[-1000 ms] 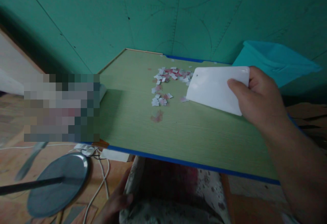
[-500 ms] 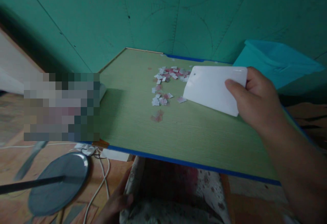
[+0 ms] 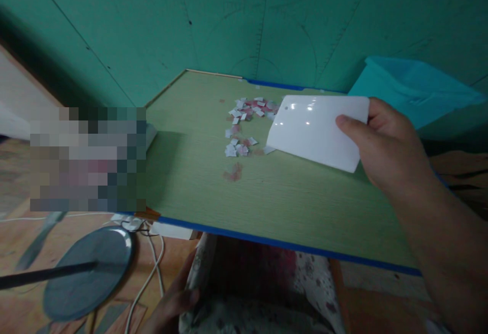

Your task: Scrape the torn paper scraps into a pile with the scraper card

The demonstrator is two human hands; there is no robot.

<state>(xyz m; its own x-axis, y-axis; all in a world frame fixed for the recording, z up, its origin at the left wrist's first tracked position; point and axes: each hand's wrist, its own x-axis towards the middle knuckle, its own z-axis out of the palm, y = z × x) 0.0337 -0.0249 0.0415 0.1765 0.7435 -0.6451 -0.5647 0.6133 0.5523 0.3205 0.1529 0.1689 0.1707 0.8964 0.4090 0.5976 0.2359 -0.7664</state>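
In my right hand [image 3: 389, 146] is a white plastic scraper [image 3: 316, 130], a flat trapezoid with a small hole in one corner. The thumb presses on its face and the fingers curl behind. Its left edge is at the table surface, touching a scrap of paper. Small torn paper pieces [image 3: 237, 150], white and pinkish, lie scattered left of the scraper, among reddish stains. Low in the view, my left hand [image 3: 177, 298] grips the side of a speckled, open-topped container [image 3: 314, 283] below the table's front edge. Its fingers are partly hidden.
The pale green table [image 3: 213, 196] has blue tape along its edges and meets a green wall [image 3: 152, 29]. A turquoise bag [image 3: 404, 90] is at the back right. On the floor at left are a round grey stand base [image 3: 87, 273] and white cables [image 3: 147, 280].
The scraper has moved slightly left in my right hand and tilted, now showing bright reflections. One paper scrap has been pushed slightly left. My left hand stays on the container.
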